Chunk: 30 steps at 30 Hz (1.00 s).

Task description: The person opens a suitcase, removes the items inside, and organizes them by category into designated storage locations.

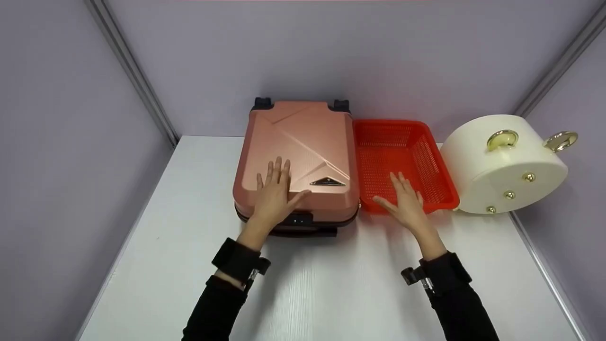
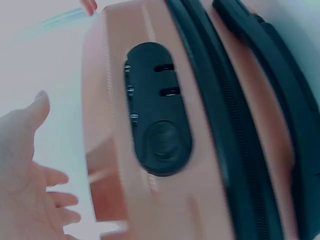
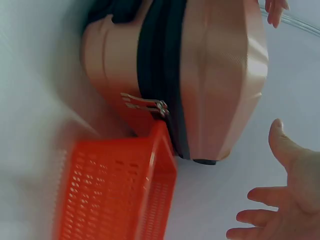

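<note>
A rose-pink hard-shell suitcase (image 1: 303, 142) lies flat on the white table, its wheels toward the back wall. Over its front part my left hand (image 1: 274, 196) is spread, fingers straight and holding nothing. The left wrist view shows the suitcase's black combination lock (image 2: 157, 110) and the dark zipper band (image 2: 220, 100) beside it. My right hand (image 1: 406, 206) is spread above the front of a red plastic basket (image 1: 426, 156), also holding nothing. In the right wrist view, metal zipper pulls (image 3: 145, 104) hang at the suitcase corner by the basket's rim.
A white round case (image 1: 492, 161) with gold handles and gold studs stands tilted on its side, right of the basket. Behind everything rises a pale wall (image 1: 303, 52), with side walls at left and right. The white table (image 1: 189, 265) extends toward the front.
</note>
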Motion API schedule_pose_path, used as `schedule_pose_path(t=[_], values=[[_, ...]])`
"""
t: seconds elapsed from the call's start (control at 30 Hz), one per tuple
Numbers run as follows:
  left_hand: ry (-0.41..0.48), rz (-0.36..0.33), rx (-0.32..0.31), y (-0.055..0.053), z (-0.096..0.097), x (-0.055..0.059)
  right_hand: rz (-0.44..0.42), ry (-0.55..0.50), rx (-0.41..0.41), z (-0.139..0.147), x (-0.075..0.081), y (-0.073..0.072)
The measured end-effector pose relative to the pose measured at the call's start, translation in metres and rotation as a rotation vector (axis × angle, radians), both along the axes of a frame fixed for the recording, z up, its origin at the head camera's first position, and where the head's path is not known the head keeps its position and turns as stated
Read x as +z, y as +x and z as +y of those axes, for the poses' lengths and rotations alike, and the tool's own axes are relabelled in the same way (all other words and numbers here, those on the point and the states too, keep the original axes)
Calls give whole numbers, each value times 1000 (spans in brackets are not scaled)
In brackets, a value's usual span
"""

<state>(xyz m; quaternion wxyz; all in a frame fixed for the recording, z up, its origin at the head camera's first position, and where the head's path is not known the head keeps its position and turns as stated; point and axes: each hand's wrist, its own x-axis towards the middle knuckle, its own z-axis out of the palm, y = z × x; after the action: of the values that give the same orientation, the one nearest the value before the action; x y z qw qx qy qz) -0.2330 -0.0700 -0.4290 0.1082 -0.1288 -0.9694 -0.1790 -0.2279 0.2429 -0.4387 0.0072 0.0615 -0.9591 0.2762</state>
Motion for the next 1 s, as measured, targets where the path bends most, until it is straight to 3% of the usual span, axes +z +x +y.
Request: schedule_pose_path(t=[0.2,0.3,0.43,0.73,1.0], values=[[167,187,95,0,-11,-18,95,-132,-32,-16,-23,4],[249,298,118,0,-16,-28,159,-223,-77,-25,-36,8],[352,397,138,1,-24,-42,221,-340,-135,-34,-55,13],[479,450,133,1,-28,-66,192,-438,-137,-43,-94,13],[448,476,142,-1,-27,-75,191,-495,-116,-49,-118,3]])
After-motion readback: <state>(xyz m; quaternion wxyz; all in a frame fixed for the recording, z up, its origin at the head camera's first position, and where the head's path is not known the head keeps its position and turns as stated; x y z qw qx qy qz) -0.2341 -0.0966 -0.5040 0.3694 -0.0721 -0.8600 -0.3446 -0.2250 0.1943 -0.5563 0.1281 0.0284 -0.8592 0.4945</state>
